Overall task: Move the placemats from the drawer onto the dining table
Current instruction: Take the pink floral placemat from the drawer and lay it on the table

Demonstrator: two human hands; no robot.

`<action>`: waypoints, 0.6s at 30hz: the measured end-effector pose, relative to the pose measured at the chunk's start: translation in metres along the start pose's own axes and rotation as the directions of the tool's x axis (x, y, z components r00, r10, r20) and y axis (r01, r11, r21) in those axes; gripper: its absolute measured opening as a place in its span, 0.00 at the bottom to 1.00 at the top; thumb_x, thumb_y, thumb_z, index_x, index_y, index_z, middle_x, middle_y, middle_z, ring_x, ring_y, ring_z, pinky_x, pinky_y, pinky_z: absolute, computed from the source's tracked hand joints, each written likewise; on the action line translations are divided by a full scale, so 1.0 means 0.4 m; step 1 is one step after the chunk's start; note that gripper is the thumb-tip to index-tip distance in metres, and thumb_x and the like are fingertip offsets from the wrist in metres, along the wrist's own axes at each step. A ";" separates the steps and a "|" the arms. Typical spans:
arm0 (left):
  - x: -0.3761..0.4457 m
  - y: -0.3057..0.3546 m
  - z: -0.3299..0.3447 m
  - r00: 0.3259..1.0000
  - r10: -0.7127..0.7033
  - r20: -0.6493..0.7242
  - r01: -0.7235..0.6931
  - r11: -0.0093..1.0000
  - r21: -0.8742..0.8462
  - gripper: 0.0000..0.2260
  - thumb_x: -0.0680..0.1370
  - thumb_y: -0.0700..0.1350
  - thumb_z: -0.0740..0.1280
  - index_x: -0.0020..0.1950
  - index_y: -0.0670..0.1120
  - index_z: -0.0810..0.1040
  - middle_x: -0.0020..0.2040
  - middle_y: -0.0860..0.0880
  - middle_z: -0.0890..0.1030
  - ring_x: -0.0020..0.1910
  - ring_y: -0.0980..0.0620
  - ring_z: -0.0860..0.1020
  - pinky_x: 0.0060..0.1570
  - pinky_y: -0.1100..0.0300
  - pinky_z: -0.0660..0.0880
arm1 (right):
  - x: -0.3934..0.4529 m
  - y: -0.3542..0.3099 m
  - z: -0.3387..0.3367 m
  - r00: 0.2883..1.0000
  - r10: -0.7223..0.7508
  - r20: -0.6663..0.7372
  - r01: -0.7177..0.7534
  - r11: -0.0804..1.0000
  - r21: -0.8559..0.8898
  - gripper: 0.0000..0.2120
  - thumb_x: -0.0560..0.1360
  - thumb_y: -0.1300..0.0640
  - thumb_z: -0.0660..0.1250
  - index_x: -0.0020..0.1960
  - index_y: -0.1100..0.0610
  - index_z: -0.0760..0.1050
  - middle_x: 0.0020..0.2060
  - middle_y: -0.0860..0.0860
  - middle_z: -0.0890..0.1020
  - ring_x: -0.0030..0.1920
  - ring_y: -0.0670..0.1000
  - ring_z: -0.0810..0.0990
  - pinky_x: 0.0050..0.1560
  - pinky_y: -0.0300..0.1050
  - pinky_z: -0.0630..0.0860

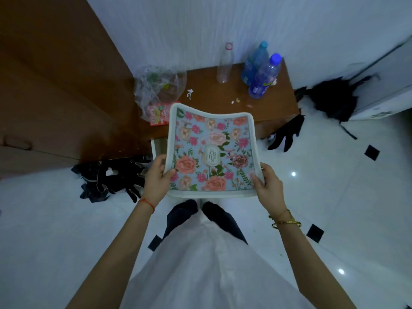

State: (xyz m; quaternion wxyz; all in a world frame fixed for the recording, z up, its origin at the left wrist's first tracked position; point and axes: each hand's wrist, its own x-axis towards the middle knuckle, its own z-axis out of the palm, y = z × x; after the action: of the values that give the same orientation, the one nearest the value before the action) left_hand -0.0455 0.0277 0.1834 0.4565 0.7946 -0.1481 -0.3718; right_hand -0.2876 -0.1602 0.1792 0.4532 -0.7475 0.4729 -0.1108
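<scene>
Fingers (167, 173) of left hand (156, 178) and right hand (266, 182) closed on near corners of floral placemat (211, 150), held clear above desk's (223, 97) front edge; carry step underway; next: turn toward unseen dining table.

Both arms outstretched, left hand (156, 176) and right hand (266, 182) gripping.

Your room looked dim and a bit blue. Two small bright spots of glare shone on the shiny white floor (334, 197), so the light came from lamps above you. The wide lens bent the wall (200, 23) and the picture's edges into curves. The corners were dark and smeary. The flowered placemat (211, 152) in the middle looked sharpest.
</scene>
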 end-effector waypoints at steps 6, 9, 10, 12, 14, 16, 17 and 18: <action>-0.017 0.124 -0.036 0.987 0.107 0.122 -0.106 0.994 -0.015 0.16 0.78 0.34 0.64 0.63 0.46 0.71 0.55 0.46 0.80 0.55 0.48 0.79 0.55 0.52 0.77 | -0.108 -0.068 -0.044 0.990 0.025 -0.139 -0.016 0.997 0.070 0.15 0.79 0.57 0.64 0.63 0.59 0.69 0.51 0.47 0.79 0.46 0.42 0.78 0.40 0.24 0.73; -0.009 0.167 -0.043 0.971 0.164 0.174 -0.171 0.985 0.031 0.17 0.77 0.35 0.65 0.65 0.47 0.72 0.56 0.47 0.80 0.55 0.49 0.79 0.57 0.50 0.77 | -0.163 -0.083 -0.042 0.975 0.052 -0.217 -0.032 0.995 0.095 0.14 0.79 0.58 0.63 0.62 0.58 0.68 0.50 0.48 0.79 0.45 0.40 0.79 0.40 0.28 0.76; -0.009 0.182 -0.042 0.963 0.180 0.201 -0.192 0.981 0.040 0.17 0.77 0.35 0.65 0.64 0.48 0.72 0.55 0.48 0.80 0.55 0.49 0.79 0.56 0.50 0.77 | -0.180 -0.086 -0.040 0.967 0.074 -0.243 -0.050 0.993 0.106 0.13 0.79 0.58 0.63 0.62 0.58 0.67 0.50 0.48 0.80 0.45 0.40 0.79 0.39 0.29 0.76; -0.007 0.210 -0.036 0.940 0.212 0.267 -0.234 0.971 0.053 0.16 0.77 0.35 0.64 0.62 0.51 0.72 0.54 0.51 0.80 0.54 0.50 0.80 0.55 0.52 0.77 | -0.211 -0.088 -0.035 0.947 0.118 -0.298 -0.081 0.988 0.132 0.13 0.79 0.59 0.63 0.61 0.58 0.67 0.49 0.48 0.80 0.45 0.41 0.79 0.39 0.30 0.77; 0.002 0.231 -0.026 0.914 0.227 0.337 -0.266 0.961 0.074 0.17 0.77 0.35 0.64 0.62 0.52 0.72 0.53 0.53 0.80 0.54 0.51 0.80 0.55 0.51 0.78 | -0.242 -0.088 -0.030 0.921 0.152 -0.359 -0.102 0.983 0.154 0.12 0.79 0.59 0.63 0.61 0.59 0.67 0.49 0.48 0.79 0.45 0.42 0.79 0.39 0.30 0.77; 0.015 0.251 -0.008 0.884 0.235 0.404 -0.295 0.951 0.092 0.17 0.77 0.35 0.65 0.62 0.50 0.72 0.53 0.52 0.81 0.53 0.51 0.81 0.53 0.49 0.79 | -0.276 -0.087 -0.028 0.886 0.195 -0.420 -0.131 0.976 0.176 0.13 0.78 0.60 0.63 0.61 0.60 0.67 0.48 0.47 0.79 0.45 0.41 0.79 0.39 0.31 0.77; 0.021 0.260 0.005 0.868 0.238 0.436 -0.308 0.946 0.098 0.17 0.77 0.35 0.65 0.63 0.49 0.72 0.54 0.51 0.82 0.52 0.51 0.81 0.52 0.48 0.80 | -0.294 -0.085 -0.029 0.865 0.223 -0.450 -0.152 0.970 0.188 0.13 0.78 0.60 0.63 0.61 0.60 0.67 0.47 0.46 0.79 0.44 0.40 0.79 0.39 0.31 0.77; 0.024 0.272 0.022 0.850 0.236 0.472 -0.318 0.943 0.102 0.17 0.77 0.36 0.66 0.64 0.48 0.72 0.54 0.50 0.82 0.52 0.51 0.82 0.50 0.48 0.80 | -0.313 -0.084 -0.032 0.840 0.249 -0.482 -0.170 0.965 0.202 0.13 0.78 0.60 0.63 0.61 0.59 0.67 0.47 0.44 0.79 0.44 0.39 0.79 0.39 0.30 0.77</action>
State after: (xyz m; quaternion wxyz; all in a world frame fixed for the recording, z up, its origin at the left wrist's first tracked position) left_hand -0.0341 -0.0420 0.2671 0.3863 0.6932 -0.3959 -0.4620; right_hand -0.3410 -0.0616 0.2455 0.3789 -0.5997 0.6437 -0.2870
